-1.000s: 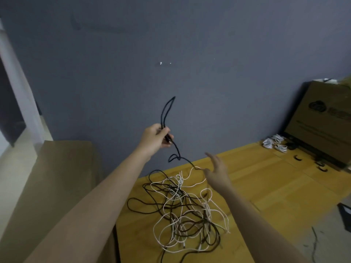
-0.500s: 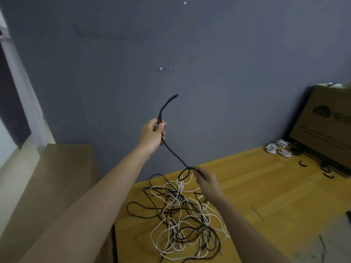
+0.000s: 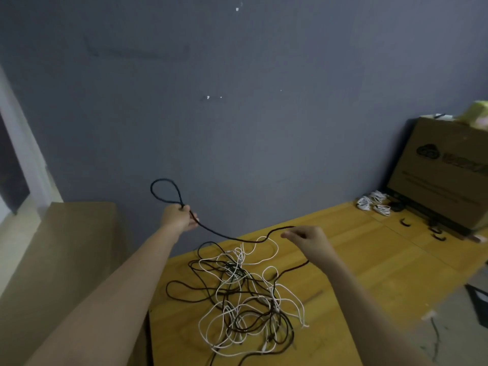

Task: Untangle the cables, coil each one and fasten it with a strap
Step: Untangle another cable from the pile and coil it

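Left hand (image 3: 177,217) raised beside table edge, closed around black cable (image 3: 232,237), one small loop standing up out of the fist. Right hand (image 3: 307,237) out over the table, thumb and forefinger pinched on same black cable further along; run between the two hands sagging in a shallow curve, not taut. Beyond the right hand, cable dropping back into tangle (image 3: 243,299) of black and white leads spread loose on wooden table (image 3: 383,273).

Finished white coils (image 3: 373,204) at far corner, against cardboard box (image 3: 446,175). Dark curved straps (image 3: 405,223) lying near them, well apart from tangle.

Handling, judged: cable thin, light, limp but with some spring — loop holds its round shape unaided. Braided-looking jacket, probably not slippery. Best gripped lightly so it slides through right fingers while left gathers loops. Snag risk where black crosses white in the pile; a hard pull likely to tighten knots or drag the whole heap. Plug ends too small to make out
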The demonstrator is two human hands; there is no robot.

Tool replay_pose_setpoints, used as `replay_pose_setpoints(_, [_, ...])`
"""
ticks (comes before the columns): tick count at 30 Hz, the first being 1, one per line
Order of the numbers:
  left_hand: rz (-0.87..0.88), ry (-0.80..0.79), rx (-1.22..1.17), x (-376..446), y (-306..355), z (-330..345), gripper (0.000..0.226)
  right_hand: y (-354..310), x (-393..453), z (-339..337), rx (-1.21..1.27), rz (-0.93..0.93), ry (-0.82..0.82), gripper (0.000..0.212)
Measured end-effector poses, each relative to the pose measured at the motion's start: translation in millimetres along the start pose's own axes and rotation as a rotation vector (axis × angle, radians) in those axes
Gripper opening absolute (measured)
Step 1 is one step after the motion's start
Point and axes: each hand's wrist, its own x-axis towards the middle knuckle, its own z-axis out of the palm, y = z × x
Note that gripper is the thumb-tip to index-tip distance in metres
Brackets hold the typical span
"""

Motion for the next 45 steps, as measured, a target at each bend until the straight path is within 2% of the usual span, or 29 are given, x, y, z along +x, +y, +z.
replay_pose_setpoints(3, [-0.103,-0.04,0.227,-5.7,-14.6,2.0,0.03,-11.5,-0.7,-3.0,0.04,-0.144,0.019,0.029])
replay_pose_setpoints(5, [-0.184,-0.134,0.567,-14.2,-21.8,0.8,0.04,-20.8,3.0,-3.1,0.129,-0.178,0.027,0.034])
replay_pose_setpoints(7, [-0.131,-0.231,0.802,-24.8,-24.0,6.1,0.037,-32.0,9.2,-0.9,0.12,-0.154,-0.03,0.034])
replay_pose_setpoints(8, [-0.081,-0.263,0.816,-31.2,-20.7,12.6,0.031,-38.6,11.9,0.4,0.077,-0.138,-0.074,0.032])
replay_pose_setpoints(11, [0.158,-0.353,0.64,-40.7,-5.4,36.7,0.018,-57.0,19.0,3.8,0.01,-0.161,-0.172,0.024])
replay_pose_setpoints(13, [0.313,-0.486,0.551,-50.2,10.3,50.0,0.058,-65.7,19.7,4.1,0.083,-0.182,-0.197,0.025])
replay_pose_setpoints(14, [0.379,-0.529,0.54,-54.1,16.0,56.1,0.065,-68.3,19.5,3.7,0.137,-0.186,-0.191,0.025])
replay_pose_setpoints(15, [0.435,-0.558,0.521,-57.7,20.9,60.8,0.057,-69.4,19.5,3.0,0.204,-0.182,-0.173,0.026])
replay_pose_setpoints(17, [0.425,-0.633,0.405,-60.9,26.7,68.5,0.024,-68.5,20.0,-2.0,0.341,-0.162,-0.121,0.025])
replay_pose_setpoints(19, [0.314,-0.708,0.197,-67.1,30.2,73.7,0.026,-65.0,21.3,-10.0,0.404,-0.147,-0.088,0.024])
replay_pose_setpoints(20, [0.306,-0.713,0.147,-68.0,29.5,74.3,0.027,-63.0,21.3,-13.1,0.423,-0.14,-0.08,0.024])
replay_pose_setpoints(22, [0.349,-0.71,0.203,-65.4,29.2,71.2,0.03,-56.4,22.1,-18.6,0.469,-0.124,-0.025,0.026])
replay_pose_setpoints(26, [0.425,-0.599,0.456,-45.9,16.7,48.2,0.033,-27.8,30.8,-43.1,0.742,0.051,0.316,0.022])
replay_pose_setpoints(27, [0.43,-0.556,0.468,-40.4,12.7,39.6,0.032,-17.6,33.6,-50.5,0.714,0.109,0.376,0.022])
replay_pose_setpoints(28, [0.446,-0.526,0.475,-36.1,9.4,31.3,0.031,-8.7,35.8,-56.3,0.584,0.16,0.382,0.024])
replay_pose_setpoints(31, [0.534,-0.478,0.508,-33.5,13.3,23.7,0.03,3.9,37.8,-55.2,0.021,0.194,0.244,0.032])
replay_pose_setpoints(33, [0.572,-0.493,0.512,-40.2,23.4,33.1,0.029,-7.8,36.5,-39.4,-0.206,0.013,0.166,0.051])
replay_pose_setpoints(35, [0.603,-0.555,0.501,-50.6,33.4,49.0,0.029,-29.9,35.0,-15.1,-0.22,-0.202,-0.009,0.053])
replay_pose_setpoints(37, [0.656,-0.584,0.489,-60.0,42.1,63.1,0.028,-50.4,33.7,9.2,-0.151,-0.303,-0.144,0.027])
replay_pose_setpoints(38, [0.675,-0.584,0.479,-62.5,45.6,66.5,0.029,-55.5,34.0,15.2,-0.094,-0.309,-0.155,0.017])
replay_pose_setpoints(41, [0.629,-0.562,0.486,-58.1,49.6,56.0,0.033,-45.5,41.4,8.2,-0.005,-0.266,-0.03,0.025])
replay_pose_setpoints(45, [0.526,-0.484,0.5,-41.9,34.0,22.2,0.035,-5.6,52.6,-28.6,0.071,0.017,0.294,0.025])
